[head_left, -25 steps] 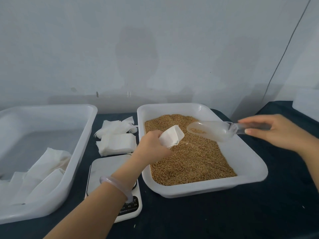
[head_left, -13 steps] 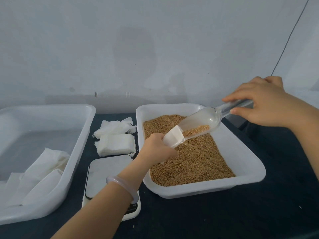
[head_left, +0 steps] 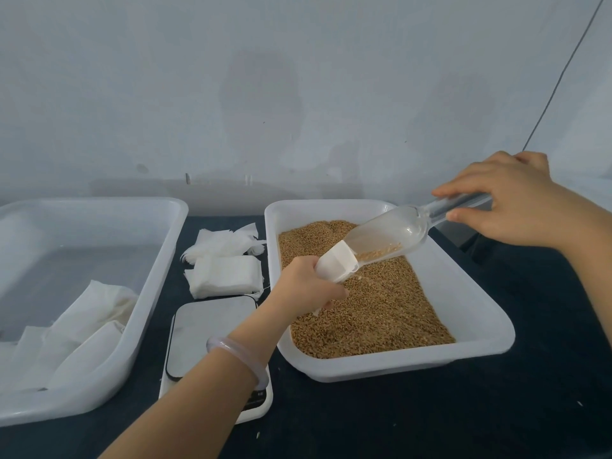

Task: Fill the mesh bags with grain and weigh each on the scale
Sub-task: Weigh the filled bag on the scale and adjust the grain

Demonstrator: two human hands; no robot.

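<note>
Left hand (head_left: 309, 283) curls round small white mesh bag (head_left: 336, 265), mouth up, over granular brown grain (head_left: 374, 313) in white rectangular plastic tray (head_left: 480, 313). Right hand (head_left: 510, 207), raised, pinches handle of clear plastic scoop (head_left: 390, 231), lip tilted into bag. Less grain in scoop than half a second ago. Flat white scale (head_left: 212, 326) sits beside tray.

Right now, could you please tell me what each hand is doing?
Left hand: grips the mesh bag.
Right hand: holds the scoop by its handle.
</note>
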